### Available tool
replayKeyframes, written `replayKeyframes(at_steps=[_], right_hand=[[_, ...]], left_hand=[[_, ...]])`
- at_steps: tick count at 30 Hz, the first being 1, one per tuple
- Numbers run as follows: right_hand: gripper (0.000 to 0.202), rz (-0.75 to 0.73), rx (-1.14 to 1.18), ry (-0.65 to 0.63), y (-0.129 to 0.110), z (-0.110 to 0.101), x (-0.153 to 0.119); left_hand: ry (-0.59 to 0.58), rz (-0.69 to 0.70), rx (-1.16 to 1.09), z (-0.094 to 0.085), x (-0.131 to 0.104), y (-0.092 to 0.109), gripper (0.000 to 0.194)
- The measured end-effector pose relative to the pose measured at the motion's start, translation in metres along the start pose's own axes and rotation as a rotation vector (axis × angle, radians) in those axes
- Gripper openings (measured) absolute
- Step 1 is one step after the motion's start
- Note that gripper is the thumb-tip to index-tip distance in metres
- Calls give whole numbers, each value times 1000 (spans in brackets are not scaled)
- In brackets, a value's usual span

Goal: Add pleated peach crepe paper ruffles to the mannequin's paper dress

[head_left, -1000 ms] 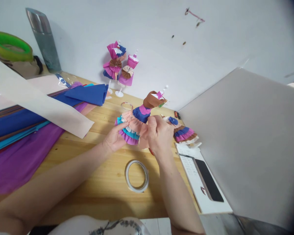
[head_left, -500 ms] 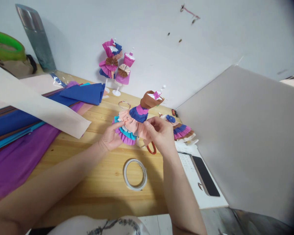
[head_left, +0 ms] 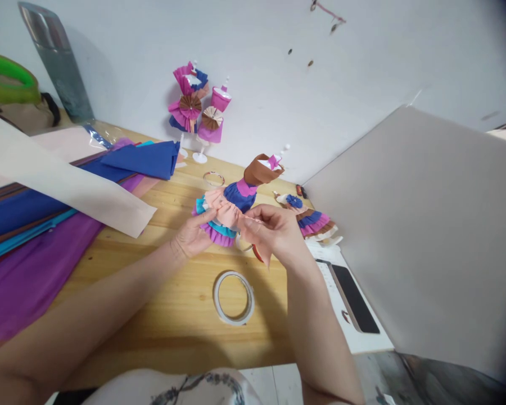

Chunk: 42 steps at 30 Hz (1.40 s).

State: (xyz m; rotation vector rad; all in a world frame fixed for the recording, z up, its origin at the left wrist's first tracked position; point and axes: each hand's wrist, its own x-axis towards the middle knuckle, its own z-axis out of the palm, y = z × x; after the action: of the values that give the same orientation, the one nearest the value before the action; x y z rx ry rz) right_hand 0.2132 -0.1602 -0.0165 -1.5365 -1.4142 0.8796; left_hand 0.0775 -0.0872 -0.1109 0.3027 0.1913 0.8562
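Left hand (head_left: 195,232): grips paper dress (head_left: 239,196) at skirt (head_left: 222,215) | right hand (head_left: 278,233): pinches peach strip (head_left: 265,252) | tape roll (head_left: 234,322): lies on table (head_left: 181,315)

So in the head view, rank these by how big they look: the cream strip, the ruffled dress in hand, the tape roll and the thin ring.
Cream strip
Ruffled dress
Tape roll
Thin ring, which lies farther back

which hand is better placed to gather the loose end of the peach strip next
Probably the right hand: it pinches the peach strip beside the loose end, while the left hand holds the ruffled skirt.
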Motion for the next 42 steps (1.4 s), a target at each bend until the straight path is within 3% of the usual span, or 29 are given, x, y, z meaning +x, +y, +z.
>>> replayKeyframes(at_steps=[7, 19, 34, 42], right_hand=[[34, -19, -7, -49, -1, 1, -2], [23, -93, -195, 50, 8, -5, 2], [26, 2, -260, 16, 2, -11, 0], [20, -26, -492, 140, 1, -8, 0]], left_hand=[[17, -48, 28, 0, 0, 2, 23], [11, -35, 40, -5, 3, -1, 24], [30, -69, 4, -9, 4, -1, 29], [-6, -79, 51, -14, 4, 0, 26]])
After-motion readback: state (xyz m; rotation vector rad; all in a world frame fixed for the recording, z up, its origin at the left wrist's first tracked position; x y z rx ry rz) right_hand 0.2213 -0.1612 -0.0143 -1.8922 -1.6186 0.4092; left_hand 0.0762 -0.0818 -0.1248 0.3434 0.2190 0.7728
